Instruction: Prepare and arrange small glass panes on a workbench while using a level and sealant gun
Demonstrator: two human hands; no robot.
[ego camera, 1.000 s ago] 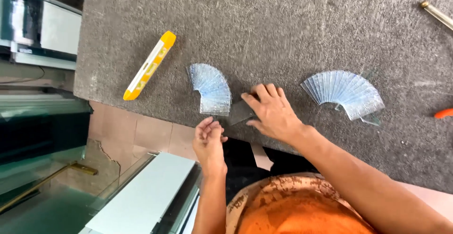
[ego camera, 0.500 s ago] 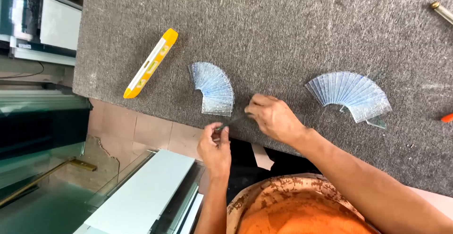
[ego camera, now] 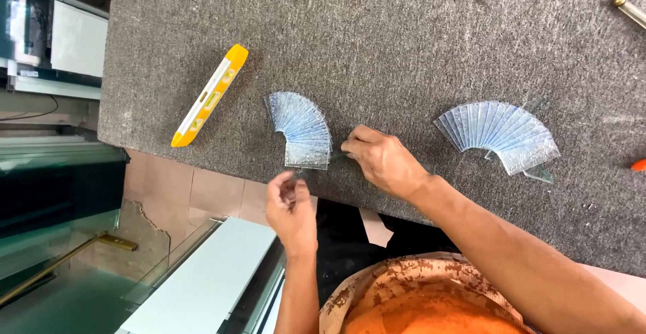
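Two fans of overlapping blue textured glass pieces lie on the grey felt tabletop (ego camera: pixel 404 44): a left fan (ego camera: pixel 301 128) and a right fan (ego camera: pixel 499 132). My right hand (ego camera: pixel 382 161) rests on the felt just right of the left fan. Its fingertips are pinched on a thin clear glass strip (ego camera: pixel 336 158) at the fan's near corner. My left hand (ego camera: pixel 289 205) hovers past the table's near edge, below the left fan. Its fingers are curled together, and I cannot see anything in them.
A yellow spirit level (ego camera: pixel 209 95) lies at a slant left of the fans. A metal tool tip (ego camera: pixel 630 9) shows at the far right edge, and an orange object (ego camera: pixel 639 165) pokes in lower down. Glass sheets and a white panel (ego camera: pixel 195 287) stand beside the table on the left.
My right hand went from flat on the felt to curled, and slid left to the left fan's corner. My left hand pulled back off the table edge.
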